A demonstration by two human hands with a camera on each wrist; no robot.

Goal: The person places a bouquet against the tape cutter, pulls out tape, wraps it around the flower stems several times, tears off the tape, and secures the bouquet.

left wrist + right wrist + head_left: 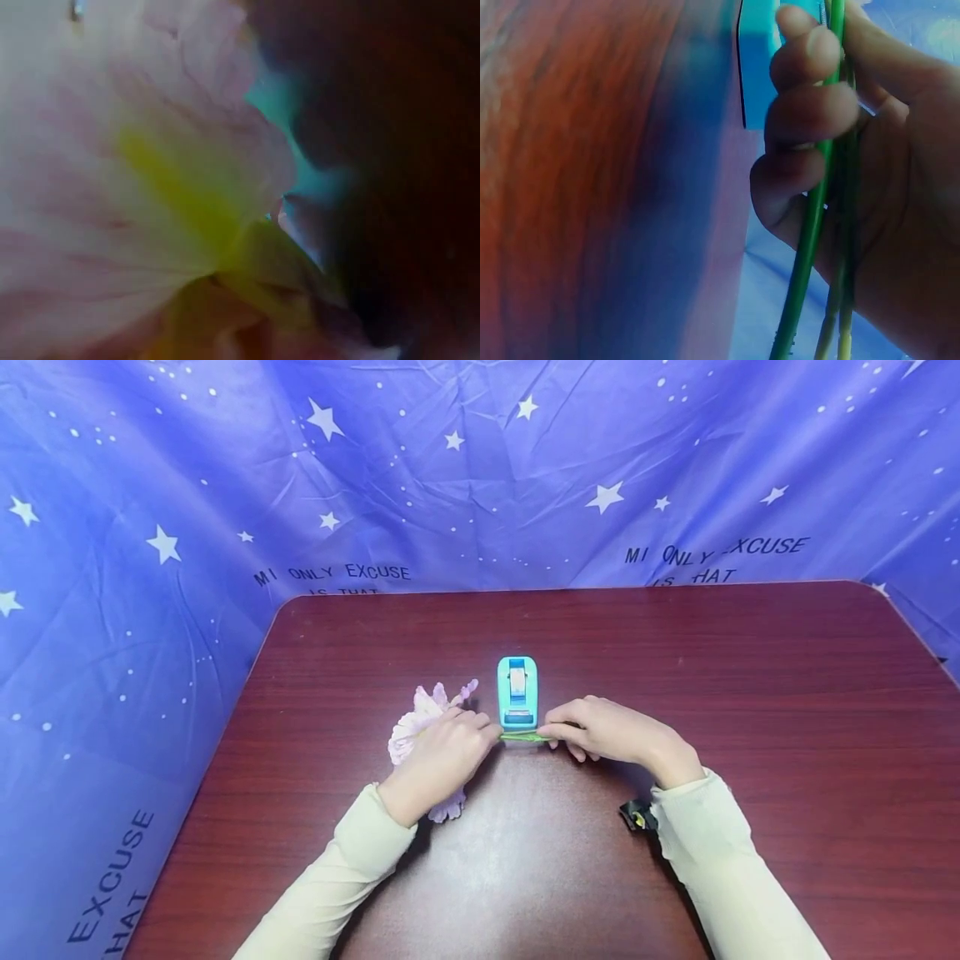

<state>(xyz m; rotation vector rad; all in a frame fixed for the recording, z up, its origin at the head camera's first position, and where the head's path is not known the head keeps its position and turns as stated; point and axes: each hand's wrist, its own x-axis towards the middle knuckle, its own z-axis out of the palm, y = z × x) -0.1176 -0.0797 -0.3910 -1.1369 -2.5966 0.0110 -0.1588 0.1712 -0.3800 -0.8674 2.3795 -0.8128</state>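
Observation:
My left hand (pixel 450 752) grips the green stems (pixel 525 737) just below the pale pink-lilac artificial flowers (pixel 405 737), whose petals spread out to the left behind the hand. The left wrist view is filled by a blurred petal (pixel 90 195) with a yellow-green centre. At the other side my right hand (pixel 611 731) holds the same stems, and its curled fingers (pixel 810 112) wrap round them in the right wrist view. Several thin stems (pixel 802 270) run through that grip. A turquoise tape dispenser (pixel 529 693) stands directly behind the stretch of stem between the hands.
The dark red wooden table (pixel 787 710) has a rounded far edge. Behind it hangs a blue-violet cloth (pixel 465 485) with white stars and lettering. By the right cuff is a small black object (pixel 633 816) with a yellow spot.

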